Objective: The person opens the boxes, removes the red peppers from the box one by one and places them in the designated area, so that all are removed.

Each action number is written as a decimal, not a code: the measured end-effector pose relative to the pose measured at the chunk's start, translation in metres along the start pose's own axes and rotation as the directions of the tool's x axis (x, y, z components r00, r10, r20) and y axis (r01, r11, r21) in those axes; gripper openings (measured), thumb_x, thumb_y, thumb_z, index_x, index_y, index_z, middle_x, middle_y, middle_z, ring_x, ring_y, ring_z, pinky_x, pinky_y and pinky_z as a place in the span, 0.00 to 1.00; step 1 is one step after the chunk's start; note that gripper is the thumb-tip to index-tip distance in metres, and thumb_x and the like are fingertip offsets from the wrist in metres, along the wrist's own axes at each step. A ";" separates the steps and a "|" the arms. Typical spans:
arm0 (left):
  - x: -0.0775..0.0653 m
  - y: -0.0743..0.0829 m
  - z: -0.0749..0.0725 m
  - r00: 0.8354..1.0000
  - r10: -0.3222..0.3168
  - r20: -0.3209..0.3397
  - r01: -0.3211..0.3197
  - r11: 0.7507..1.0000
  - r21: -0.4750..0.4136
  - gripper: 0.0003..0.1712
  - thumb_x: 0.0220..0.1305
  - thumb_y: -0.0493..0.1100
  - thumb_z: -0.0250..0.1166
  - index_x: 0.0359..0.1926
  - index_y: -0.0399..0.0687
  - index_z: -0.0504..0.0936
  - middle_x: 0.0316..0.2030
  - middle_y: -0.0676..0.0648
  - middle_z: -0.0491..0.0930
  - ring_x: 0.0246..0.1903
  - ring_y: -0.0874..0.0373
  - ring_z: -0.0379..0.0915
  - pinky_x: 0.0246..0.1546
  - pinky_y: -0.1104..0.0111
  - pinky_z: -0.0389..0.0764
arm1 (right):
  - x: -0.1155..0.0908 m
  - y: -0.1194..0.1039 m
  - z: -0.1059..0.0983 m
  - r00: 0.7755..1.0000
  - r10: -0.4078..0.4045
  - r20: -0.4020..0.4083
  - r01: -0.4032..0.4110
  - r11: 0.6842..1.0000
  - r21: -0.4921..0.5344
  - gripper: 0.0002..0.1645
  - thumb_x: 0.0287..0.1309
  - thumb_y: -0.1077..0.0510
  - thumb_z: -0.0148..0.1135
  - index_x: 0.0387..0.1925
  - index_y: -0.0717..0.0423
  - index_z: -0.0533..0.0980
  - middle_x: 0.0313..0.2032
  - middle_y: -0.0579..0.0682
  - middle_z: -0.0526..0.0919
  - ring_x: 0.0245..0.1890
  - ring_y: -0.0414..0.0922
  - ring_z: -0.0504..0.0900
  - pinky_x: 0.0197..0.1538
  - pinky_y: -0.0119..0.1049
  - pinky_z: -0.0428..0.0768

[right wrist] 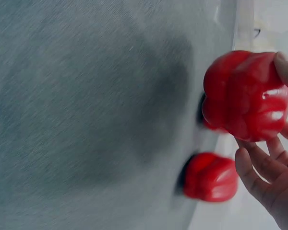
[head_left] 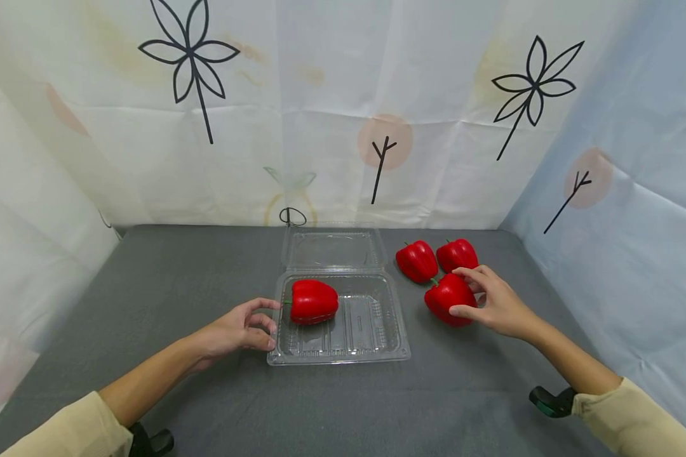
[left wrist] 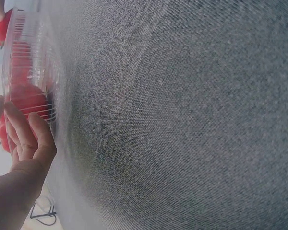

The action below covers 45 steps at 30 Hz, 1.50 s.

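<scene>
In the head view my left hand [head_left: 246,327] holds the left rim of a clear plastic clamshell container [head_left: 371,363], its lid [head_left: 337,249] folded back. Curved fingers [left wrist: 24,127] touch the container's side wall in the left wrist view. A red bell pepper [head_left: 313,302] lies on its side in the container's left part, stem toward my hand. To the right, my right hand [head_left: 497,304] grips another red bell pepper [head_left: 449,299] between thumb and fingers. That pepper [right wrist: 247,96] appears raised off the table in the right wrist view.
Two more red bell peppers, a left one [head_left: 416,261] and a right one [head_left: 456,255], lie beyond my right hand. A grey cloth [head_left: 206,266] covers the table. White printed curtains [head_left: 331,114] enclose the back and sides.
</scene>
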<state>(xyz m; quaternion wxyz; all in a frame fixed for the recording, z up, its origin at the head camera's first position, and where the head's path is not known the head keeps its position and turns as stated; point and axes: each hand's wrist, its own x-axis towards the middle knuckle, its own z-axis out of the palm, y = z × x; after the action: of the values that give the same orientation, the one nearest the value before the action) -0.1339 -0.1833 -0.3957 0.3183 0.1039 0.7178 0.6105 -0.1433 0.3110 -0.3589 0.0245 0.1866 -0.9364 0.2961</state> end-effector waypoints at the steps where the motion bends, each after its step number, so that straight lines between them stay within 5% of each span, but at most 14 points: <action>1: 0.000 0.000 0.000 1.000 -0.001 0.000 0.001 1.000 -0.001 0.41 0.61 0.37 0.67 0.70 0.37 0.56 0.40 0.46 0.77 0.36 0.54 0.76 0.44 0.60 0.74 | -0.002 0.003 -0.001 1.000 0.022 -0.013 -0.022 1.000 -0.009 0.38 0.51 0.54 0.76 0.61 0.64 0.71 0.46 0.56 0.74 0.43 0.54 0.81 0.39 0.44 0.83; 10: 0.000 0.000 0.000 1.000 -0.001 -0.002 0.001 1.000 0.008 0.41 0.60 0.37 0.68 0.70 0.37 0.57 0.39 0.46 0.77 0.36 0.55 0.76 0.44 0.60 0.74 | -0.013 0.031 -0.008 0.983 0.155 -0.098 -0.161 0.985 -0.059 0.40 0.53 0.52 0.74 0.62 0.66 0.69 0.45 0.61 0.72 0.43 0.60 0.79 0.36 0.43 0.82; 25: 0.001 0.002 0.000 1.000 -0.004 -0.001 0.004 1.000 0.001 0.42 0.60 0.37 0.68 0.70 0.37 0.56 0.40 0.46 0.77 0.36 0.55 0.76 0.44 0.61 0.74 | -0.021 0.058 -0.010 0.960 0.203 -0.195 -0.228 0.967 -0.112 0.38 0.55 0.52 0.72 0.61 0.67 0.69 0.45 0.65 0.70 0.41 0.61 0.76 0.32 0.42 0.78; 45: 0.001 0.000 0.000 1.000 0.003 0.003 -0.003 1.000 -0.012 0.42 0.60 0.36 0.67 0.70 0.35 0.55 0.39 0.46 0.77 0.36 0.55 0.76 0.43 0.62 0.75 | -0.018 0.069 -0.009 0.948 0.287 -0.136 -0.299 0.951 -0.079 0.43 0.60 0.48 0.68 0.67 0.70 0.64 0.51 0.69 0.67 0.47 0.66 0.75 0.36 0.47 0.82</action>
<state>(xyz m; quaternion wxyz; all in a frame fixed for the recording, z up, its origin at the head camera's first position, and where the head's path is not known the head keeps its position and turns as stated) -0.1352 -0.1827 -0.3959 0.3191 0.1039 0.7136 0.6149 -0.1523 0.3742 -0.3914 0.0469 0.0252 -0.9640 0.2605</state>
